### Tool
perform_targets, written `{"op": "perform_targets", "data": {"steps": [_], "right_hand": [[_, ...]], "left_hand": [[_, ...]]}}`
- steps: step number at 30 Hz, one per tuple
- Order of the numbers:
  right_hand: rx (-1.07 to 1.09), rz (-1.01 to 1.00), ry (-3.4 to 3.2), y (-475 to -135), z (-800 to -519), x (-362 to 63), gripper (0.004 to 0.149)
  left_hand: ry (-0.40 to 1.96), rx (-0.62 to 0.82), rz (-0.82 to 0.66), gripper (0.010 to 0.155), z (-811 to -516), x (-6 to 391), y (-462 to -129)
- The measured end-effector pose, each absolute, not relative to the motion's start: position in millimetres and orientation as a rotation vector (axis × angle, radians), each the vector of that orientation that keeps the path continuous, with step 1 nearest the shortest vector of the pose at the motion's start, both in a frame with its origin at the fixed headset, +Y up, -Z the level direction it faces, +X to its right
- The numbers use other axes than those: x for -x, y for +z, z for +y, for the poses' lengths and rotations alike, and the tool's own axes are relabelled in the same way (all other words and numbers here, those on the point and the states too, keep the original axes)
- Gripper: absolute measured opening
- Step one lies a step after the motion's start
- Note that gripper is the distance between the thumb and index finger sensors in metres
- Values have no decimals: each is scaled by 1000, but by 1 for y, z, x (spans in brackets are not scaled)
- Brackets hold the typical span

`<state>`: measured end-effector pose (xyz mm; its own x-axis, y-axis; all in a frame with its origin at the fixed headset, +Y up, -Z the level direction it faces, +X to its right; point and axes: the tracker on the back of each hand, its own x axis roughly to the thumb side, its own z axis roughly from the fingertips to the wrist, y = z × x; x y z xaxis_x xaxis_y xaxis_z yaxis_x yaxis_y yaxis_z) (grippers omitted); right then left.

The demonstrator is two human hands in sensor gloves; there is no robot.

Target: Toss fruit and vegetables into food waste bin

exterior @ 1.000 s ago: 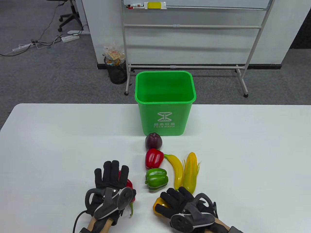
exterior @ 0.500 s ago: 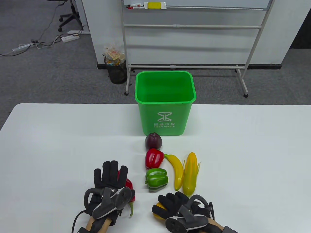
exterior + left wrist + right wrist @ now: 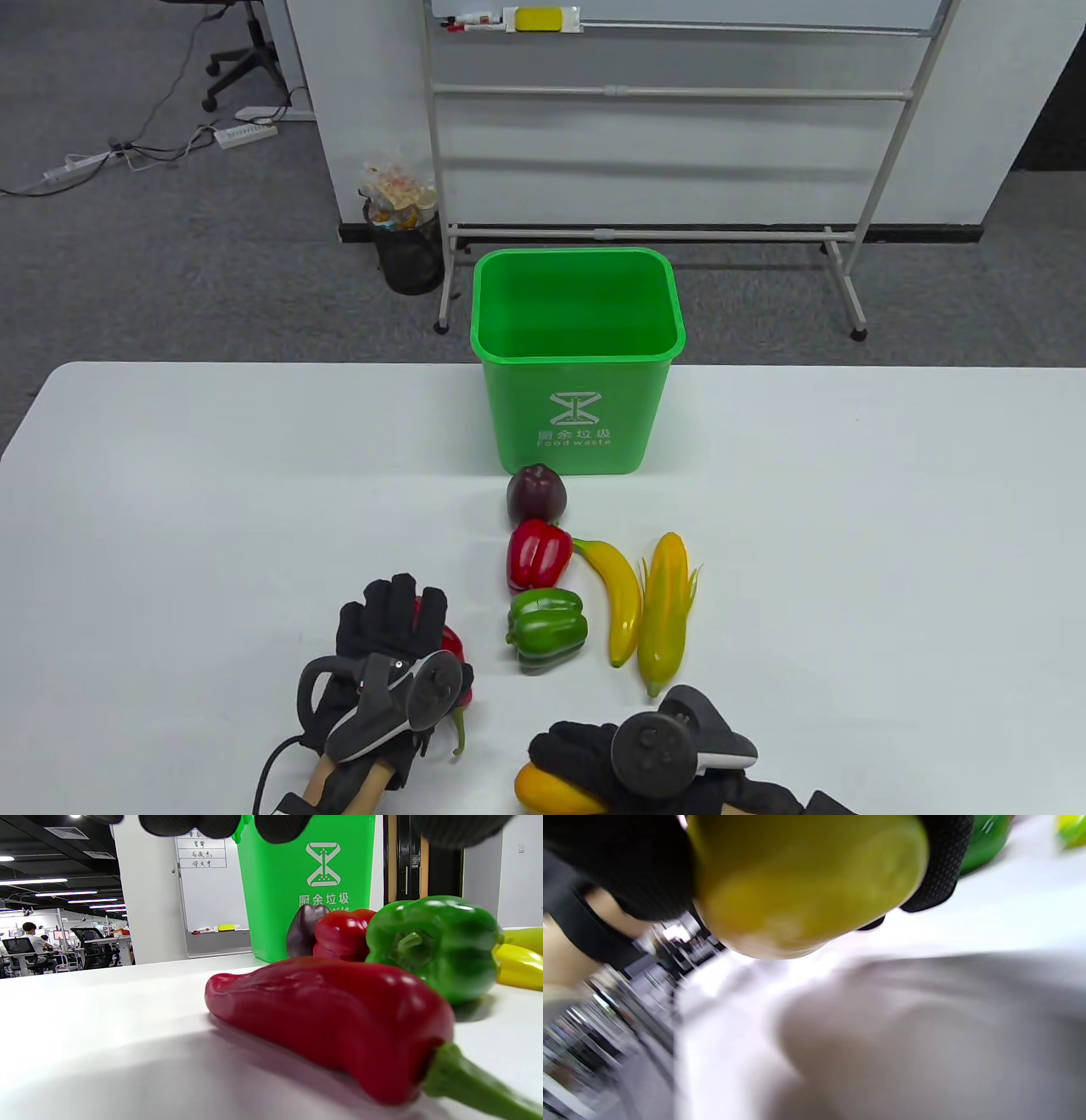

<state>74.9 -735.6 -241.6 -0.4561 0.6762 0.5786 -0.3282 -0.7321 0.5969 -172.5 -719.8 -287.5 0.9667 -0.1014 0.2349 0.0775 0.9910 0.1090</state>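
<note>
The green food waste bin (image 3: 577, 352) stands open at the table's far edge. My left hand (image 3: 390, 624) hovers spread over a long red pepper (image 3: 452, 647) that lies on the table. In the left wrist view the fingertips (image 3: 212, 823) hang above the red pepper (image 3: 331, 1018) without touching it. My right hand (image 3: 577, 751) grips a yellow fruit (image 3: 543, 789) at the near edge. The right wrist view shows the yellow fruit (image 3: 806, 878) wrapped by my fingers and lifted off the table.
In front of the bin lie a dark purple fruit (image 3: 535, 494), a red bell pepper (image 3: 536, 553), a green bell pepper (image 3: 546, 628), a banana (image 3: 618, 607) and a corn cob (image 3: 666, 611). A whiteboard stand (image 3: 670, 229) and a black mesh basket (image 3: 409, 250) are on the floor behind the table.
My right hand has pulled back toward the near edge, rolled over and lifted the yellow fruit. My left hand's fingers have curled down slightly over the red pepper.
</note>
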Motion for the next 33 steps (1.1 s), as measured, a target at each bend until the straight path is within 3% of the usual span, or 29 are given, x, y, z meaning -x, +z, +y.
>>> {"op": "perform_targets", "data": {"steps": [2,4,9,11,14,18,22,28,33], "right_hand": [[-961,639,1885,-251,-726,-79,87],[-835,620,1578,-272,-697,-79,87],[-575,150,1290,-385,-535,-80,88],[-413,133,1376,-423,-506,-89,96],[-284,146,1570,-438,-514,-111,100],[-294,185,1639,-420,-553,-137,93],[-333,120,1766,-394,-570,-154,86],[-576,43,2215,-353,-579,-155,72],[-877,8,2700,-328,-636,-146,68]], "left_hand": [[-92,-95,-243,89,-720,172,-288],[-91,-94,-243,88,-720,172,-288],[-79,-98,-237,88,-720,173,-288],[-82,-93,-234,89,-721,173,-288],[-63,-92,-233,88,-719,172,-287],[-77,-110,-245,88,-716,172,-286],[-72,-98,-235,88,-718,175,-287],[-81,-100,-233,88,-718,173,-287],[-96,-91,-234,87,-721,170,-288]]}}
